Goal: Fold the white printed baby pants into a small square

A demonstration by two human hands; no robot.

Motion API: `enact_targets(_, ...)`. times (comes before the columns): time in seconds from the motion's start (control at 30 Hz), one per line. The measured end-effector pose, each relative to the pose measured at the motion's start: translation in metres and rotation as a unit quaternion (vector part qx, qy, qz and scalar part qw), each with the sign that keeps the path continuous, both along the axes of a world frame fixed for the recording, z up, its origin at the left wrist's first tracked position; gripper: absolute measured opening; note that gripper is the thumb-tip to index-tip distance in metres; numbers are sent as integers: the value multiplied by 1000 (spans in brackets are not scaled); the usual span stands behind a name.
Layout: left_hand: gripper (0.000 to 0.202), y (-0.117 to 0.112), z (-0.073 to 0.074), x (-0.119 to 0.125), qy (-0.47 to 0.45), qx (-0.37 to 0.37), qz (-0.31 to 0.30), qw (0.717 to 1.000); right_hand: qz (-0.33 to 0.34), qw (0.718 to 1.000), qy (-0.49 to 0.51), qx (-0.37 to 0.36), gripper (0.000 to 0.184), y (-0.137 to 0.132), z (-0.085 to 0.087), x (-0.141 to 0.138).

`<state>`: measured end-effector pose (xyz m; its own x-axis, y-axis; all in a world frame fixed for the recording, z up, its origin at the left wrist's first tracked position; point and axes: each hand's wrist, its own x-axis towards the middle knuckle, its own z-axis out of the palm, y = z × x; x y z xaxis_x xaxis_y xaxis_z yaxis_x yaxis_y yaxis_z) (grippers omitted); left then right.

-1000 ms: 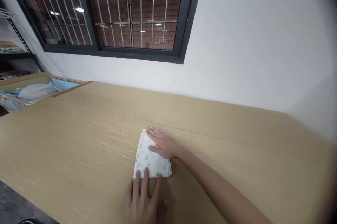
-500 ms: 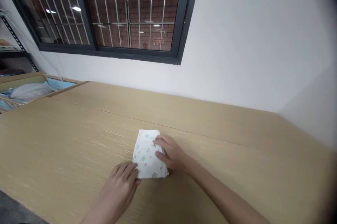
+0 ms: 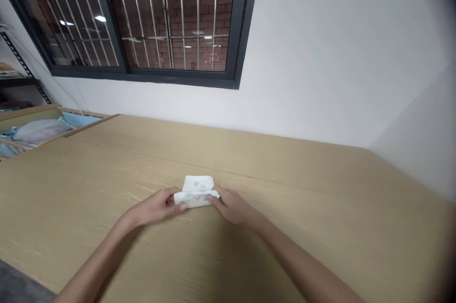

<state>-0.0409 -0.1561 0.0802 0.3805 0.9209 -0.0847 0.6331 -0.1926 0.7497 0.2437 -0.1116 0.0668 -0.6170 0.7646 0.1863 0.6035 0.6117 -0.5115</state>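
The cloth [image 3: 198, 198] is just below the centre of the frame, on the table [image 3: 114, 189]. It is white with small printed figures; its near part is turned up into a narrow strip, and the far part shows flat above that strip. Whether the strip touches the table cannot be told.

The left hand [image 3: 155, 207] grips the strip's left end, the thumb on the near side and the fingers curled behind, partly hidden. The right hand [image 3: 233, 204] pinches the right end, thumb in front, its fingertips bent over the far side.

Along the top left is a window [image 3: 123, 72] with a dark frame and metal bars. The white wall [image 3: 320, 56] fills the upper right. At the left edge, a crate [image 3: 90, 126] holds bluish and pale fabric [image 3: 41, 130], below a shelf [image 3: 17, 82].
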Motion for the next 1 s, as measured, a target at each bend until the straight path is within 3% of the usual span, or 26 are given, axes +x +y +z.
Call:
enact_targets(0.13,39,30,3,-5,32,-5,9,999,-55,996,42,-54,37,19,1,-12)
enact_targets(0.33,31,70,-7,2,94,45,82,991,-162,984,68,-38,27,48,-27,-30)
enact_targets(0.5,22,68,-22,7,135,60,115,982,-208,975,73,-7,30,59,-43,-33)
enact_targets(0.6,39,57,-23,17,146,119,177,966,-213,974,70,37,38,54,-37,-34)
enact_targets(0.7,64,45,-30,39,137,212,234,939,-181,971,43,152,48,42,-25,-41)
enact_targets(0.8,70,38,-50,65,91,302,180,932,-79,973,-11,215,55,31,-23,-50)
enact_targets(0.9,71,36,-72,81,79,313,122,939,4,975,-68,211,67,28,-38,-57)
enact_targets(1.0,72,36,-82,86,121,274,102,949,9,978,-95,186,72,31,-58,-59)
